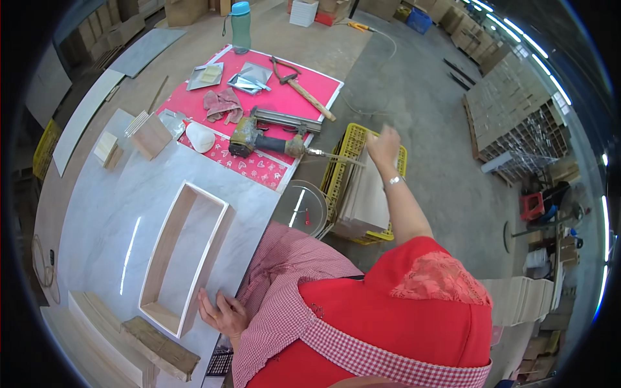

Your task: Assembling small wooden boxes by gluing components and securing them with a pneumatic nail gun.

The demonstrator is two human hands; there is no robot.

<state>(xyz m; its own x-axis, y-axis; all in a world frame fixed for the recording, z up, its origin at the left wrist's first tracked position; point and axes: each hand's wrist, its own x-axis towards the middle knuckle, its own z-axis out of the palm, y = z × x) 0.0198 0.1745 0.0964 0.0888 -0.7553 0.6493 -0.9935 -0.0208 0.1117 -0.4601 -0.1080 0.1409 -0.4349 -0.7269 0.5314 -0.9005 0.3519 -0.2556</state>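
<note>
At the left, stacked boards [107, 339] lie at the near end of the pale bench [97, 213], with a brown block [160, 347] beside them. Next comes the wooden frame [169, 246], lying on the bench near its right edge. The left hand [223, 313] is at the frame's near right corner, fingers loosely bent and not clamped around it; light, even pressure there should steady the thin side without skewing it. Farther off, the nail gun [270, 143] rests on a pink mat with a hammer [310, 99]; its nose is best kept turned away from both hands. At the right, a yellow crate [334, 171] holds flat panels [365, 194]. The right hand [384, 145] is above them, well apart from the left, fingers curled; whether it grips anything cannot be told. Lifting one panel squarely would spare its edges.
</note>
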